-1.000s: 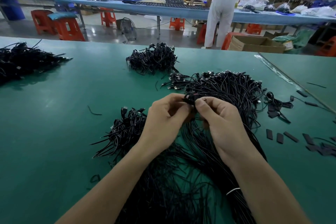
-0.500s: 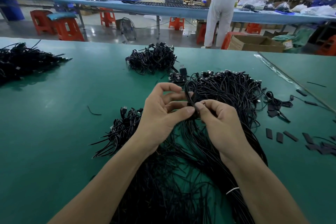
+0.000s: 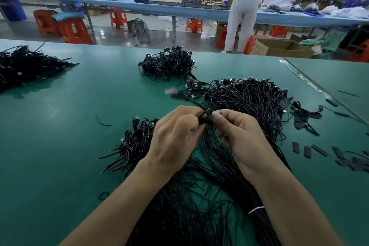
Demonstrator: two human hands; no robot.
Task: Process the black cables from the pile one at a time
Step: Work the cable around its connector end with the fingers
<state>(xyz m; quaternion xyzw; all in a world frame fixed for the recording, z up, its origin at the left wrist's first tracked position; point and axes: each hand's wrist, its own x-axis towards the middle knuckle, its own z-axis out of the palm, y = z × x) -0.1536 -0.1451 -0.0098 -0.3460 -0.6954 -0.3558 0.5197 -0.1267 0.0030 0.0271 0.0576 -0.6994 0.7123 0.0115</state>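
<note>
Head view: both hands pinching one cable [image 3: 192, 103] over the pile [image 3: 249, 102].

Left hand [image 3: 175, 140] and right hand [image 3: 239, 136] close together at mid-table, fingertips curled and clamped from either side on a looped part of the cable, just above the pile. Plug [image 3: 171, 92] at the free end, up and left of the grip, blurred. Pile spread across the green table [image 3: 60, 126] from under both forearms toward the far right, banded by a white tie [image 3: 256, 209] beside the right forearm. Small bundle [image 3: 135, 142] just left of the left hand; far bundle [image 3: 169, 64] beyond the pile; left heap [image 3: 24, 66] well apart at the table's left edge. Black strips [image 3: 307, 151] scattered to the right.
</note>
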